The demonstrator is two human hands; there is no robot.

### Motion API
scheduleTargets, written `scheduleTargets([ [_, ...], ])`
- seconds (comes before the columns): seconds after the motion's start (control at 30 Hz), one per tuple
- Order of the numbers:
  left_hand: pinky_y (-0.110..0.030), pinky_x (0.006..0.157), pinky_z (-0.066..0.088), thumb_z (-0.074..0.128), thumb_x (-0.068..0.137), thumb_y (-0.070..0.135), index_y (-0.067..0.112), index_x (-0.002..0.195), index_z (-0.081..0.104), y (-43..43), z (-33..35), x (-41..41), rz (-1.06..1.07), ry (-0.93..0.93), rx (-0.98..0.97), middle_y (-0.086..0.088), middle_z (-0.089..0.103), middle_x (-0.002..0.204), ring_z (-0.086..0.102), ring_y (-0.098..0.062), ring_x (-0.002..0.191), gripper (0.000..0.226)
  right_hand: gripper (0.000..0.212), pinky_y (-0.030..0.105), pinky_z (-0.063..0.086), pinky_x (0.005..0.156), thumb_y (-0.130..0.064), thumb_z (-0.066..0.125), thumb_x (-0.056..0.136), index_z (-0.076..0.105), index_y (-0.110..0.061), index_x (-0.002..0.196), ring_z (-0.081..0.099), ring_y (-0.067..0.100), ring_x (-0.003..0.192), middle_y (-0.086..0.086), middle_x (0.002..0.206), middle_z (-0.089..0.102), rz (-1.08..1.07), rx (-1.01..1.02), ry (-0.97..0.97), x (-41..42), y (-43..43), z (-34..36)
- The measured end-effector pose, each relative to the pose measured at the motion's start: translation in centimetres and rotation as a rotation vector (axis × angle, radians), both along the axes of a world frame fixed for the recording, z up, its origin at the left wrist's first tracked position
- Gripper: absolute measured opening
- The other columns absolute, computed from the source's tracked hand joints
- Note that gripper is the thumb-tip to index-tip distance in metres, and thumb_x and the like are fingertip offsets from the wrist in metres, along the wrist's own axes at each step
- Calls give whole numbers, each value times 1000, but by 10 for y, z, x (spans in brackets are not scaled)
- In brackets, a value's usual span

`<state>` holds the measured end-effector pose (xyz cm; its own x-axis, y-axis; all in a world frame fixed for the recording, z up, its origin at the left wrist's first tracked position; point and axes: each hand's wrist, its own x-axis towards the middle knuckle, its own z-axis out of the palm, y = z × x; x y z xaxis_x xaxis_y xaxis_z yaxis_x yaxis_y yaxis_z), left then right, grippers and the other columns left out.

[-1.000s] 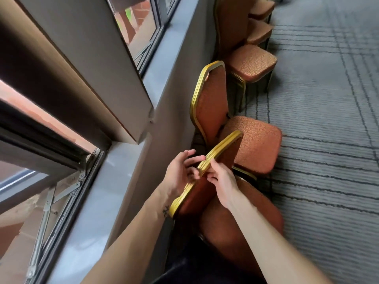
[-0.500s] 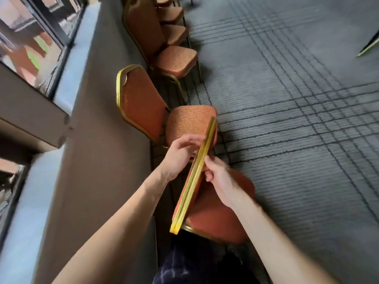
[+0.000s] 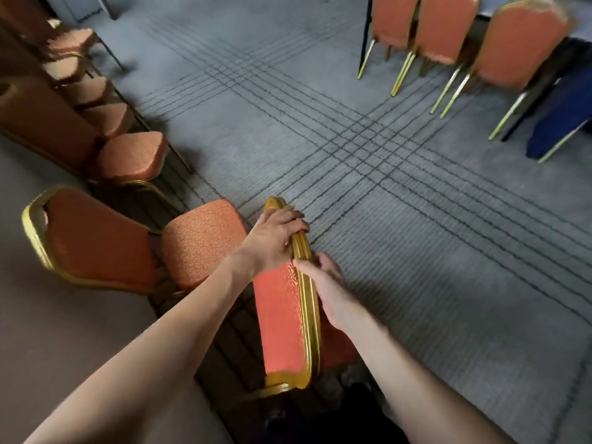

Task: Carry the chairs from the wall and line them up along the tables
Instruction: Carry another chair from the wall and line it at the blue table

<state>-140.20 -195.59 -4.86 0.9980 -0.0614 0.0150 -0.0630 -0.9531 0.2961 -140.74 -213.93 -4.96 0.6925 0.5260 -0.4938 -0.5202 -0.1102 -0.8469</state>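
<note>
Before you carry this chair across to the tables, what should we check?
1. Left hand grips the held chair by its gold frame: ok.
2. Right hand holds the same backrest: ok.
3. Chair legs off the floor: cannot tell, hidden.
4. Carpet toward the lined-up chairs unobstructed: ok.
5. Free of the neighbouring wall chair: cannot tell.

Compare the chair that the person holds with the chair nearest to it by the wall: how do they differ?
The held chair is gripped at its backrest rim by the left hand and the right hand; the wall chair is untouched. The held chair shows its backrest edge-on, its seat mostly hidden; the wall chair shows its backrest face and whole seat. Both have orange upholstery and gold frames.
</note>
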Motion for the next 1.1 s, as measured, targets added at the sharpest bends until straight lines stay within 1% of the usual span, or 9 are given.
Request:
scheduleTargets([
  [0.07,-54,115,34,66,88,12,18,127,64,-8,-2,11,-66,-38,-6,-7,59,134,47,-34,136,40,22,37,56,87,-42,73,90,58,-50,104,66,9,96,-15,103,64,-81,-99,-79,-4,-4,-2],
  [0.13,-50,101,44,63,88,14,18,124,63,-16,-1,21,-77,-34,-8,-4,56,123,47,-31,118,36,20,42,55,93,-41,70,90,51,-44,97,60,7,87,-13,97,59,-129,-248,-209,-4,-4,-7],
  [0.27,-43,82,47,62,91,21,23,119,60,-21,2,42,-55,28,51,3,47,114,37,-23,112,27,26,42,56,79,-45,65,88,50,-29,102,61,18,85,-2,94,58,-209,-604,-511,-2,6,-18],
  [0.37,-42,91,45,64,91,23,23,122,59,-14,-4,47,-47,44,21,2,48,120,37,-24,120,32,28,39,54,75,-40,68,87,63,-21,106,63,23,91,2,100,65,-271,-769,-658,3,21,-23],
  [0.67,-48,115,35,63,92,16,25,124,59,35,-3,61,230,8,-143,3,51,120,43,-24,127,33,18,32,43,60,-36,69,86,59,-21,85,61,23,71,-1,80,64,-102,-739,-801,53,66,-8],
  [0.8,-56,126,-1,59,93,19,25,119,58,50,-5,69,330,17,-132,3,49,113,42,-26,129,27,19,31,36,58,-35,68,88,56,-20,83,57,20,67,-1,75,62,60,-758,-940,84,73,2],
  [0.87,-53,127,-6,59,94,24,25,115,57,54,-7,68,361,21,-139,2,48,110,44,-27,127,21,22,31,36,56,-35,68,88,54,-20,80,57,20,64,-3,71,60,129,-789,-1016,95,72,6],
  [1.0,-48,126,12,57,97,34,24,109,54,60,-8,69,370,42,-119,0,52,109,45,-30,121,16,25,33,37,60,-42,67,88,53,-21,83,58,25,65,0,72,62,220,-883,-1197,114,69,9],
  [1.1,-46,111,28,57,95,42,27,100,54,55,-8,70,396,52,-82,2,56,104,45,-27,112,16,26,34,39,61,-45,65,89,56,-21,89,63,29,70,4,76,67,273,-935,-1306,127,61,10],
])
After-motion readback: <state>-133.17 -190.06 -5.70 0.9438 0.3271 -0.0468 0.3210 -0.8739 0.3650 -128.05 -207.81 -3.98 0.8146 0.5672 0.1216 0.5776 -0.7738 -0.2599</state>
